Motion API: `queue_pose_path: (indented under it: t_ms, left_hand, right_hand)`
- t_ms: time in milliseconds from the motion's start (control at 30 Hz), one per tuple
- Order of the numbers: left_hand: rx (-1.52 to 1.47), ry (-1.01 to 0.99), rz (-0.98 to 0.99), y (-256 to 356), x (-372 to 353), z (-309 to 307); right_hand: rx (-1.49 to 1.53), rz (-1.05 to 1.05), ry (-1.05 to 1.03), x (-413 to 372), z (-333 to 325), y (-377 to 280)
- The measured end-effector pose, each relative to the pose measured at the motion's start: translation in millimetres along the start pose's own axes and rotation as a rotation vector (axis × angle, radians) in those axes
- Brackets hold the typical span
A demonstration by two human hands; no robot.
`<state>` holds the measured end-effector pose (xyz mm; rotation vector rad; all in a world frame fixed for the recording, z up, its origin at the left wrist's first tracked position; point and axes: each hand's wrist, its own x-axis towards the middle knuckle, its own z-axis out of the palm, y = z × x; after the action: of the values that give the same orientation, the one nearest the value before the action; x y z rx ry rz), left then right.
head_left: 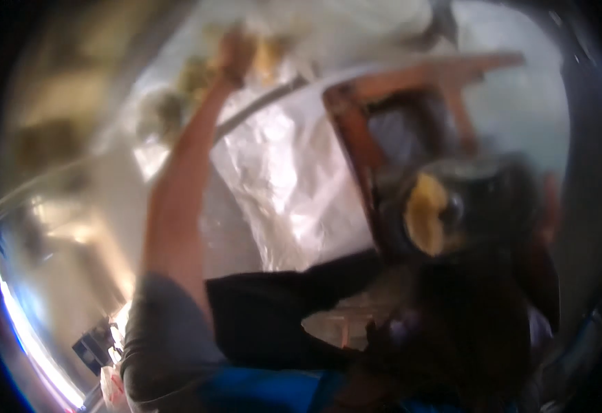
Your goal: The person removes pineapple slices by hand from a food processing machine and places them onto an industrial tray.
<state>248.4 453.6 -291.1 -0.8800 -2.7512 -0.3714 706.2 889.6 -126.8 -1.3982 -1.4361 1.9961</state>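
The whole view is smeared by motion. My left hand (235,56) reaches far out at the top, its fingers too blurred to make out. It is right beside a yellow thing (266,58) and a yellow-green blurred heap (194,77). At the right, a dark round pot (483,206) with a yellow, curved piece (425,213) at its mouth is tilted above my lap. My right hand (551,206) lies along the pot's far right side and grips it, mostly in shadow.
A crumpled silvery sheet (283,165) spreads in front of my dark-clothed legs. A reddish-brown wooden stool or frame (349,117) stands behind the pot. Left of my arm is a blurred clear container (156,120). Shiny metal-looking things (74,227) lie farther left.
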Motion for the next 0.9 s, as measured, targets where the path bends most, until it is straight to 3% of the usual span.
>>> queue_pose_path:
  t_ms: [33,67,167,200,233,333,367,400,467,533,733,800,867,900]
  left_hand:
    - [-0.148,0.082,0.099,-0.4,-3.4,-10.6]
    - [-0.126,0.103,0.195,40.2,-4.2,-46.6]
    - [-0.144,0.088,0.519,190.5,-27.0,-157.4]
    - [-0.254,0.000,0.570,234.4,-42.0,-186.1]
    - [-0.500,-0.112,0.558,268.6,-61.1,-198.6]
    - [-0.646,-0.208,0.969,351.7,-91.9,-217.7]
    - [-0.558,-0.265,0.985,369.8,-98.9,-220.2]
    - [-0.508,-0.340,0.980,382.6,-100.6,-222.1]
    - [-0.499,-0.259,0.976,383.1,-102.1,-205.0]
    - [-0.449,-0.408,1.016,383.0,-97.3,-204.1]
    - [-0.296,-0.347,1.046,379.2,-106.2,-209.9]
    - [-0.313,-0.382,1.034,380.1,-107.5,-210.7]
    - [-0.128,-0.160,1.034,383.4,-110.7,-210.5]
    - [-0.124,-0.167,1.036,384.0,-112.2,-209.5]
  right_hand:
    - [-0.102,-0.040,-0.081,-0.4,-12.5,1.5]
    - [-0.200,-0.088,-0.158,-0.6,-24.9,3.1]
    - [0.031,-0.093,-0.111,-2.0,-28.1,7.2]
    - [0.093,-0.088,-0.095,-4.0,-27.6,9.8]
    - [0.135,-0.084,-0.086,-4.4,-27.7,11.0]
    - [0.201,-0.075,-0.109,-12.7,-12.2,14.7]
    - [0.215,-0.070,-0.112,-17.6,-2.1,13.4]
    - [0.229,-0.065,-0.114,-22.3,8.2,12.3]
    - [0.239,-0.054,-0.037,-33.2,12.9,7.4]
    - [0.246,-0.044,0.011,-35.6,9.0,9.1]
    - [0.343,-0.116,-0.239,-10.9,-9.4,28.3]
    - [0.282,-0.165,-0.145,-11.5,-4.8,28.8]
    - [0.288,-0.162,-0.150,-16.3,0.7,25.1]
    - [0.289,-0.164,-0.147,-18.7,1.4,25.0]
